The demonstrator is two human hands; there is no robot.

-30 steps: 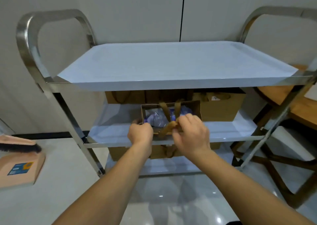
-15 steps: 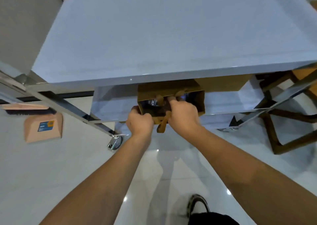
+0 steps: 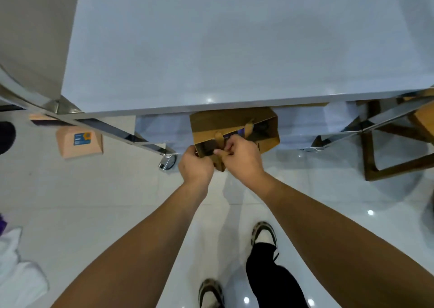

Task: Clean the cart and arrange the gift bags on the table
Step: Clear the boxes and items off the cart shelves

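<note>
A brown paper gift bag (image 3: 237, 122) sticks out from under the white top shelf (image 3: 234, 44) of the steel cart, over the front edge of the middle shelf (image 3: 305, 129). My left hand (image 3: 196, 165) grips the bag's near left rim. My right hand (image 3: 242, 155) pinches the bag's brown ribbon handles at the near rim. Something blue and purple shows inside the open bag. The other bags on the cart are hidden by the top shelf.
The cart's steel frame bar (image 3: 105, 126) and a caster (image 3: 166, 163) are at left. A peach dustpan (image 3: 79, 142) lies on the tiled floor beyond. A wooden table leg frame (image 3: 385, 155) stands at right. My shoes (image 3: 264, 233) are below.
My view has tilted down over the cart top. Both hands have drawn the gift bag toward me, so it sticks further out from the middle shelf.
</note>
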